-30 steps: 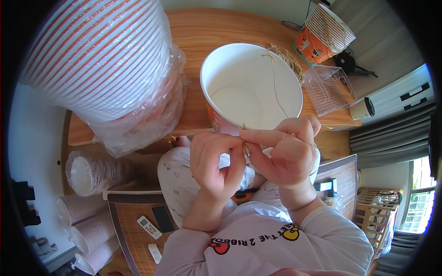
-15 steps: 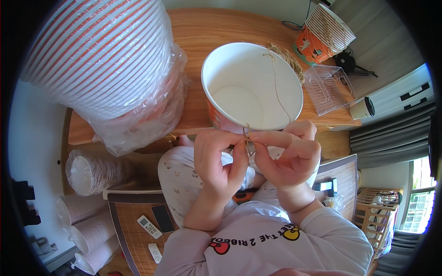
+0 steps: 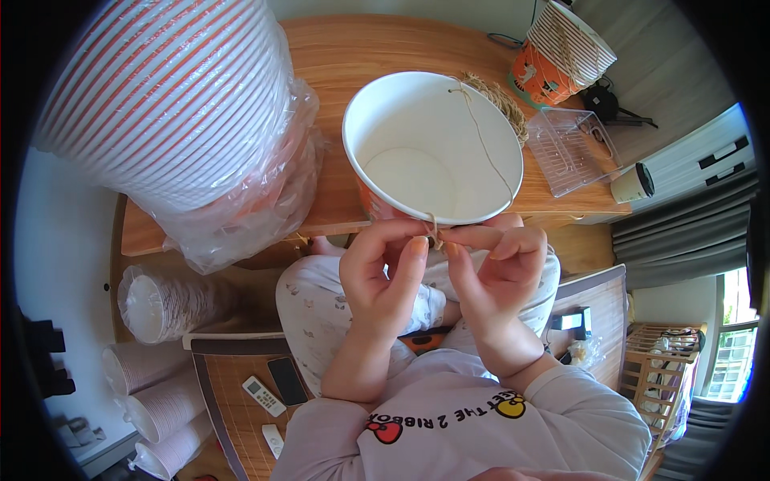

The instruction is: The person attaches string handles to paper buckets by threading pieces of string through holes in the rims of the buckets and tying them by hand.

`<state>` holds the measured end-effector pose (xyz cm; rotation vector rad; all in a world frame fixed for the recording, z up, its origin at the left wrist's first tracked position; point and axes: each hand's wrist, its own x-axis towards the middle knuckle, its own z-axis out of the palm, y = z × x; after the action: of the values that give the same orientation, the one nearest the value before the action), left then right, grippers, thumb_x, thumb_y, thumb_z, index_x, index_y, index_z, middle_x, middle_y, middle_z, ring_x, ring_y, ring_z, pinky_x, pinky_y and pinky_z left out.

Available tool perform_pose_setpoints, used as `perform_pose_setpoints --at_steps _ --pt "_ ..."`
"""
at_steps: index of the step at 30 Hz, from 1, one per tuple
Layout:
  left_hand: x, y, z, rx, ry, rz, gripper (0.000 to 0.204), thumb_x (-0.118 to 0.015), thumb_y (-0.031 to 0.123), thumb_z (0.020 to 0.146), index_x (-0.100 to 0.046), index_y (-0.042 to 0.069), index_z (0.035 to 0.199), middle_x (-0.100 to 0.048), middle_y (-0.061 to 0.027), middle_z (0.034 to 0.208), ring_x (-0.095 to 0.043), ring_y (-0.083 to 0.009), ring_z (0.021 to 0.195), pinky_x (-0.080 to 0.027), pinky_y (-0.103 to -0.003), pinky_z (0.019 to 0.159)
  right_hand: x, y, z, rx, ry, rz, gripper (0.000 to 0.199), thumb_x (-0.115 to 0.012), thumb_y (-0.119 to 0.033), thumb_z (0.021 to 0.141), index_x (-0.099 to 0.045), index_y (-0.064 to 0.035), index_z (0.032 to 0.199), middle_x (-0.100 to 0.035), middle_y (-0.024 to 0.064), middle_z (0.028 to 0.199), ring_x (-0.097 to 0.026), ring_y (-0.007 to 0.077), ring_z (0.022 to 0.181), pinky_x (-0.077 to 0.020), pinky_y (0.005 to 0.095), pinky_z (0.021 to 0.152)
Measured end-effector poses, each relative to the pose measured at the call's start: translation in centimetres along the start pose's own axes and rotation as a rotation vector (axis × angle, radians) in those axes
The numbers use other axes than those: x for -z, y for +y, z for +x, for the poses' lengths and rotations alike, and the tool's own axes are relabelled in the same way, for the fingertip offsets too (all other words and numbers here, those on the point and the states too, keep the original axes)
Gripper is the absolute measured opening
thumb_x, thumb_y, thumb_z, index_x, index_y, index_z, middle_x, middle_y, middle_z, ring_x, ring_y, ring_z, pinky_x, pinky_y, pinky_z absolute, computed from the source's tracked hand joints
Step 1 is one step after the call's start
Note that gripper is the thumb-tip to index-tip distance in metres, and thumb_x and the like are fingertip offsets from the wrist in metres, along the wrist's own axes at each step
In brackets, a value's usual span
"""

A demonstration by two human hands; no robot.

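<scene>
A big white paper bucket (image 3: pixel 385 128) stands at the table's near edge, its mouth tilted toward me. A thin piece of twine (image 3: pixel 484 136) is tied through its far right wall and hangs down inside, over to the near rim. At that near rim the twine forms a small knot or loop (image 3: pixel 435 228). My left hand (image 3: pixel 380 276) pinches the twine between thumb and forefinger just left of the knot. From the right, my right hand (image 3: pixel 501 276) pinches it too, thumb and forefinger closed. The twine's ends are partly hidden by my fingers.
Behind the bucket lies a bundle of twine (image 3: pixel 499 103). Tall plastic-wrapped stacked buckets (image 3: pixel 176 96) fill the left. At the right are finished-looking orange buckets (image 3: pixel 557 60), a clear plastic tray (image 3: pixel 571 152) and a lidded cup (image 3: pixel 632 184). A phone (image 3: pixel 286 380) and remote (image 3: pixel 264 396) lie lower left.
My hands have risen slightly toward the bucket's rim, and the fingertips have drawn a little apart. The knot now shows close against the rim. The whole view has shifted slightly.
</scene>
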<state>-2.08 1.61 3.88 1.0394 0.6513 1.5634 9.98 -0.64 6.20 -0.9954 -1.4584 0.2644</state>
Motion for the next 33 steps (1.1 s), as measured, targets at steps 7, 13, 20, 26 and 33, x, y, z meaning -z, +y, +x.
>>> perform_pose_setpoints --at_steps 7,13,20,26,33 --pt "0.4 0.0 0.1 0.061 -0.04 -0.128 0.01 -0.063 0.002 0.088 -0.064 -0.003 0.098 -0.066 -0.0021 0.086 -0.052 -0.0022 0.071 -0.04 -0.017 0.064 0.1 0.1 -0.5 -0.112 -0.031 0.028 0.043 -0.065 0.011 0.078 -0.03 -0.0106 0.091 -0.071 0.0139 0.091 -0.054 0.0162 0.093 -0.0354 0.0321 0.093" --pt "0.6 -0.5 0.1 0.065 -0.06 -0.132 0.01 -0.063 0.002 0.089 -0.064 -0.003 0.097 -0.067 -0.0044 0.092 -0.052 -0.0027 0.07 -0.041 -0.018 0.065 0.0 0.4 -0.6 -0.133 -0.044 0.0 0.043 -0.066 0.01 0.078 -0.031 -0.0104 0.091 -0.071 0.0132 0.09 -0.055 0.0153 0.094 -0.0351 0.0317 0.093" --pt "1.1 -0.9 0.6 -0.004 -0.101 -0.022 0.009 -0.063 0.001 0.086 -0.065 -0.001 0.095 -0.068 -0.0026 0.089 -0.051 -0.0014 0.066 -0.036 -0.017 0.056 -0.2 1.3 -0.9 -0.081 -0.017 -0.079 0.043 -0.07 0.009 0.075 -0.034 -0.0094 0.09 -0.07 0.0093 0.088 -0.055 0.0144 0.087 -0.0379 0.0297 0.086" --pt "1.3 -1.1 0.7 -0.025 -0.102 0.078 0.009 -0.064 0.002 0.084 -0.065 0.0 0.093 -0.067 -0.0007 0.082 -0.05 -0.001 0.062 -0.033 -0.017 0.053 -0.7 1.3 -1.0 -0.049 0.03 -0.189 0.043 -0.074 0.009 0.07 -0.038 -0.0092 0.086 -0.071 0.003 0.087 -0.052 0.0152 0.079 -0.0382 0.0286 0.078" --pt "1.3 -0.8 0.7 0.083 -0.104 0.032 0.01 -0.067 0.004 0.085 -0.066 0.0 0.093 -0.067 -0.0005 0.078 -0.052 -0.001 0.063 -0.034 -0.016 0.054 -0.5 0.7 -0.7 -0.106 -0.061 -0.04 0.041 -0.07 0.009 0.074 -0.037 -0.008 0.089 -0.071 0.0064 0.085 -0.054 0.0138 0.076 -0.0398 0.0274 0.075"
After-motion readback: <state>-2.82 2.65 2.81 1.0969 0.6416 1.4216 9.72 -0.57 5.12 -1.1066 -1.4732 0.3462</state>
